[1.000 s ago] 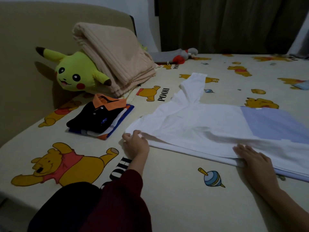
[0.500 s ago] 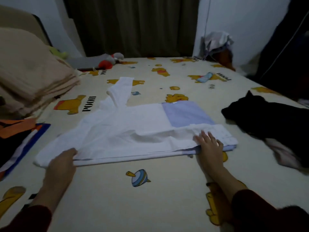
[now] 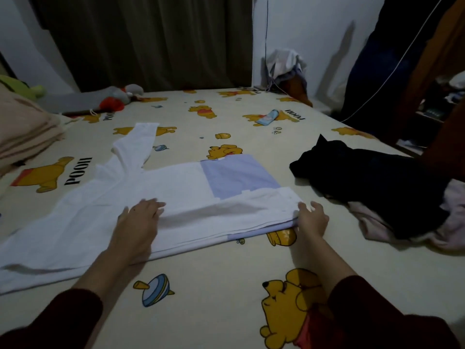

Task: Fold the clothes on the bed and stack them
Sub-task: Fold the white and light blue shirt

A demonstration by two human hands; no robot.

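A white shirt with a pale blue panel lies spread across the bed, one sleeve pointing away from me, its near side folded over lengthwise. My left hand rests flat on the folded white part near the middle, fingers together. My right hand sits at the shirt's right end, fingers curled on the hem edge. A black garment lies crumpled to the right, over a pale pink one.
A folded beige blanket sits at the far left. A grey and red plush toy lies near the curtain. A small blue item rests on the far sheet. Dark clothes hang at the right.
My view has swung right, away from the folded stack and yellow plush. My left hand slid from the shirt's left end to its middle; my right hand moved to the right hem.
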